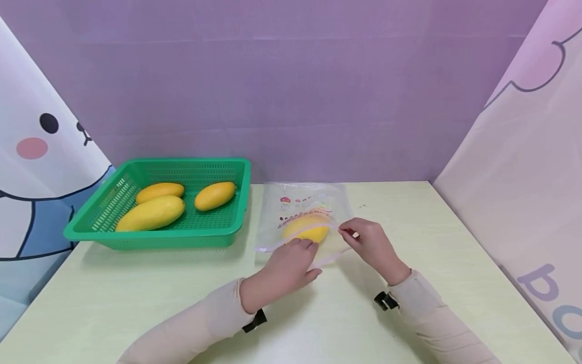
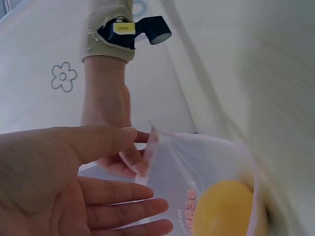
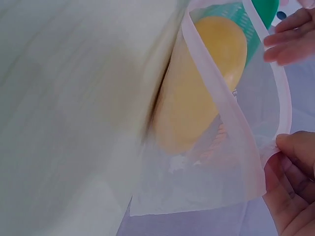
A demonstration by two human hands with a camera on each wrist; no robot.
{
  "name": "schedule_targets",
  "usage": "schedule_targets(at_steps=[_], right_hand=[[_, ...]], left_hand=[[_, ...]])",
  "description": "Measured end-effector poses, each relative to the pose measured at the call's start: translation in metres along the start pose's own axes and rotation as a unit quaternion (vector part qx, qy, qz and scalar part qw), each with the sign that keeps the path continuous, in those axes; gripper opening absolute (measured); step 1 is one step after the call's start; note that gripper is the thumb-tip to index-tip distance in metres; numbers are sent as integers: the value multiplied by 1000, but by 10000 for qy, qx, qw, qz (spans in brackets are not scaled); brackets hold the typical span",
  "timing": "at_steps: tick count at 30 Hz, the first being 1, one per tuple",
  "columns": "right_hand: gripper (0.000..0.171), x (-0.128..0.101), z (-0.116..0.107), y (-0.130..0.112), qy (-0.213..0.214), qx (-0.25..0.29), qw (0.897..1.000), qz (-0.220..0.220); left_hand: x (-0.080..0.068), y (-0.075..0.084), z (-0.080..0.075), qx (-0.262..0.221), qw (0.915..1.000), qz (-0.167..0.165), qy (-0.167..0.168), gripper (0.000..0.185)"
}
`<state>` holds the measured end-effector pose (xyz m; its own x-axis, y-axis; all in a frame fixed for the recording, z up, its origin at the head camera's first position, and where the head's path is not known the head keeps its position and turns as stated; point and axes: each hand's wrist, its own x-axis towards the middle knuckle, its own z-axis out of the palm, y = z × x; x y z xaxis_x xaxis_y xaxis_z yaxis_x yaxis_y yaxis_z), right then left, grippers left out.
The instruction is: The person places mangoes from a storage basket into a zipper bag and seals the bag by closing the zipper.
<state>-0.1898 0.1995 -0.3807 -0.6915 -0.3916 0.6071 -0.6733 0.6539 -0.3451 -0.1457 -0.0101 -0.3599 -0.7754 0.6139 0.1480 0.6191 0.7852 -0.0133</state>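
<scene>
A clear plastic bag (image 1: 273, 215) with a pale pink rim and red print lies on the table, its mouth facing me. Inside it rests a yellow mango (image 1: 305, 228), seen through the film in all three views. With thumb and fingers, my right hand (image 1: 374, 247) pinches the rim at the right corner of the mouth, lifting that edge. My left hand (image 1: 284, 273) is at the mouth over the near end of the mango, palm inward. In the left wrist view, the fingers (image 2: 123, 214) of that hand are straight, with nothing gripped between them.
At the left of the bag stands a green plastic basket (image 1: 243, 212) with perforated sides. Several yellow mangoes (image 1: 152, 213) lie in it. A purple cloth backdrop (image 1: 291, 101) rises behind the table (image 1: 400, 202), and printed cloth panels (image 1: 523, 177) flank both sides.
</scene>
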Motion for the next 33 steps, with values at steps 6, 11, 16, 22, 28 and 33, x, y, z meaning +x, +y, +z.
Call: schedule_targets(at_steps=[6,11,16,22,28,33], right_hand=[[7,0,0,1,-21,-26,10000,41],[8,-1,-1,-1,-18,-54,9999,83],[8,-1,-1,-2,-33,-37,9999,96],[9,-2,-2,-1,-57,25,9998,182],[10,-3,-1,1,-3,-1,9998,184],[10,-3,-1,0,16,51,9998,184]], left_hand=[[-11,-9,-12,-359,9992,74,153,47],[-18,-25,-24,-670,9965,-65,489,46],[-23,-49,-37,-922,9915,-390,832,46],[-34,-83,-47,-977,9855,-790,1138,46],[-46,-120,-54,-1039,9783,-1195,1340,43],[-56,-145,-62,-1101,9734,-1504,1335,45]])
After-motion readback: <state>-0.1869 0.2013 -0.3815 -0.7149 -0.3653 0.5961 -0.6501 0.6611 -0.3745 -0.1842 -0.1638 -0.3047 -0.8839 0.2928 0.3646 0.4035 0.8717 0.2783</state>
